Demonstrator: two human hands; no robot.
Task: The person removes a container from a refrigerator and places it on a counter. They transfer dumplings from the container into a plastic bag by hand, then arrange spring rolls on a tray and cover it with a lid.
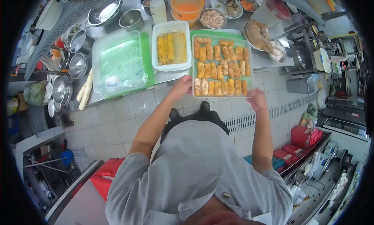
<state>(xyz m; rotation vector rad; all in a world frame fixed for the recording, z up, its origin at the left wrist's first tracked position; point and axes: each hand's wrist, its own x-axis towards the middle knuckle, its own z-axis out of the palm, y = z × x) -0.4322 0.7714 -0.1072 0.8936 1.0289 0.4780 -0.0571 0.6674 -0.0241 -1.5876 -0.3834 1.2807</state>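
A clear rectangular tray holds several rows of golden-brown rolls. My left hand grips its near left corner, and my right hand has its fingers at the near right corner. The tray's near part sticks out past the counter's front edge, over the floor, while its far part overlies a green board. Just left of the tray stands a white basket with yellow pieces in it.
Further left, a clear lidded container lies on a green board, near white radishes and metal bowls. Behind are an orange tub, a bowl of pink pieces and a plate of meat. A grey bin stands right.
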